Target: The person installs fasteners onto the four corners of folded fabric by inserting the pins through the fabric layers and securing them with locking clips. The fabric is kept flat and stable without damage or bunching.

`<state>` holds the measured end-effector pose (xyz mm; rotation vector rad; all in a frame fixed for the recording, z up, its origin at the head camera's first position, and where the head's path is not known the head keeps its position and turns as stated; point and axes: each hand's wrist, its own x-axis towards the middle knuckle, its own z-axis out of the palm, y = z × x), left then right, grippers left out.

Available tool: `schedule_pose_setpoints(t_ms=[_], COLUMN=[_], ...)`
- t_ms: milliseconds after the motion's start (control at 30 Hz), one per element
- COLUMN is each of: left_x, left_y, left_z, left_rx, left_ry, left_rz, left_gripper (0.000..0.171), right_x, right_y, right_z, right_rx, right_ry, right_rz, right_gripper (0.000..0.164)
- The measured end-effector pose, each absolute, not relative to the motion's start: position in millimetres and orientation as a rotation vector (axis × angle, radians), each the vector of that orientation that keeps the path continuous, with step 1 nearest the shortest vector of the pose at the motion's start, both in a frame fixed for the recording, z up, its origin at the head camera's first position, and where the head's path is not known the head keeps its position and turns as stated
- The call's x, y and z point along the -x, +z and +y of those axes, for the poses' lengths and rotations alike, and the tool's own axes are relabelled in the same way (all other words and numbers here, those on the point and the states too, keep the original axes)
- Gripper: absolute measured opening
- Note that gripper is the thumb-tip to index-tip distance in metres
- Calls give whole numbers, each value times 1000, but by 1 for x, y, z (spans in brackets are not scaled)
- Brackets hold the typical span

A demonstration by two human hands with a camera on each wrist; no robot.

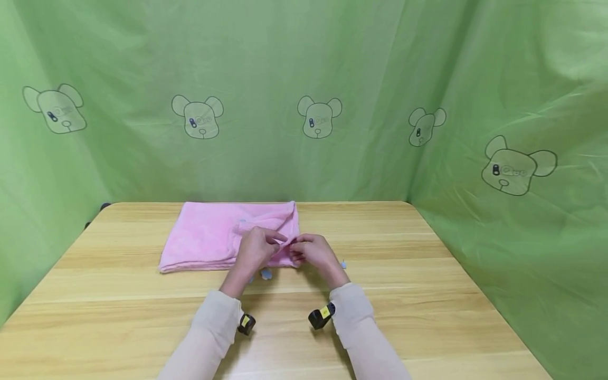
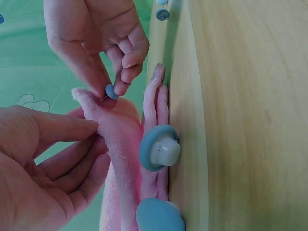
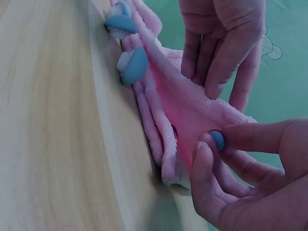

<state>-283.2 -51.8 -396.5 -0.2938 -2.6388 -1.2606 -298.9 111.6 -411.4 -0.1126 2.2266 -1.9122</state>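
Both hands (image 1: 255, 247) (image 1: 315, 250) at pink cloth (image 1: 204, 232)

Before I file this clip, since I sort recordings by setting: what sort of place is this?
Probably a makeshift recording booth: a cartoon-printed green curtain closes off the far, left and right sides, a wood-grain table fills the space, and wrist-worn black devices suggest filming.
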Motion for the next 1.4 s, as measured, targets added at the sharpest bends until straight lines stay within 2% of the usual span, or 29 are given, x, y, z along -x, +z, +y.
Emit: schedule_pose_setpoints(t_ms=[100, 300, 400, 733, 1400], left_x=[283, 284, 283, 281, 281], left_y=[-397, -398, -397, -398, -399], left_z=[-52, -50, -49, -49, -50], left_rx=[326, 408, 414, 443, 423], left_ry=[-1263, -1186, -1157, -1081, -1082], left_rz=[-2636, -2638, -2659, -2631, -2792], left_gripper=[25, 27, 28, 29, 18], right_x=[299, 298, 296, 296, 298], right_y=[-410, -407, -405, -407, -418], right_z=[114, 117, 118, 118, 116], right_rx=[81, 8, 11, 44, 62], right_ry=[-1915, -1913, -1880, -1828, -1945], right_rz=[2176, 2066, 2072, 2101, 2053], right_gripper=[18, 41, 47, 29, 14])
